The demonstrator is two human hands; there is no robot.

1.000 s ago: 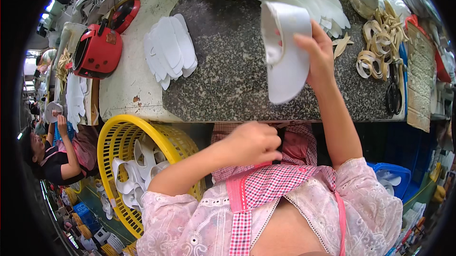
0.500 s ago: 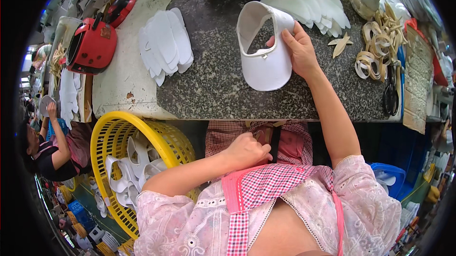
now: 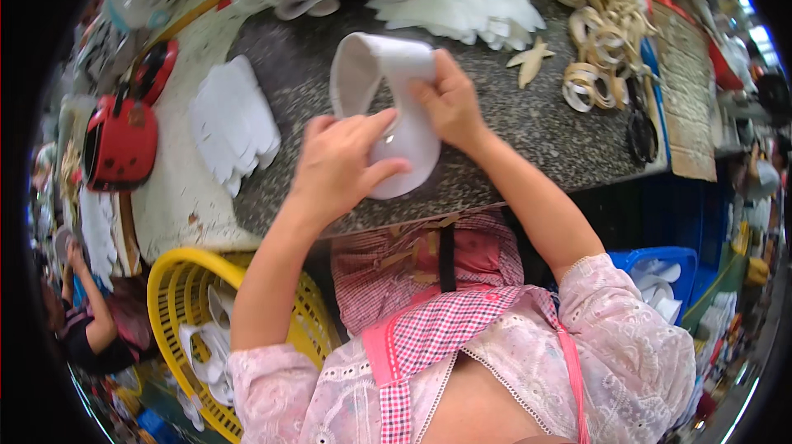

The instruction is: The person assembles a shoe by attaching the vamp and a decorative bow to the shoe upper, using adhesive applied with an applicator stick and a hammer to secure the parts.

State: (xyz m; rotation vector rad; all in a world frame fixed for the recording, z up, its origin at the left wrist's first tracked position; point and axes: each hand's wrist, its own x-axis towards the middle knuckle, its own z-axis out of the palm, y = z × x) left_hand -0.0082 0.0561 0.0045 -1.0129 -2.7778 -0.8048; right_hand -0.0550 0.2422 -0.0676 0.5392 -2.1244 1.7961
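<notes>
My right hand [image 3: 454, 106] grips a white shoe upper [image 3: 421, 147] by its side band, thumb on the outer face. The piece stands tilted above the dark stone slab [image 3: 503, 155], its rounded toe part toward me and its looped band away. In front of its opening is my left hand [image 3: 334, 159], with index finger and thumb spread apart over the toe part. That hand is slightly blurred, and whether it presses on the upper is hard to tell. Its other fingers are partly hidden.
White flat cut pieces [image 3: 235, 122] lie to the left, a fanned stack [image 3: 466, 3] at the back. Beige strips [image 3: 598, 56], black scissors [image 3: 641, 126] and a red container [image 3: 124, 143] flank the slab. A yellow basket [image 3: 177, 267] and blue bin [image 3: 689, 267] stand below the tabletop.
My left hand has risen from my lap to the shoe upper and its fist has opened. The view has shifted, and the upper now sits farther left in it, still in my right hand.
</notes>
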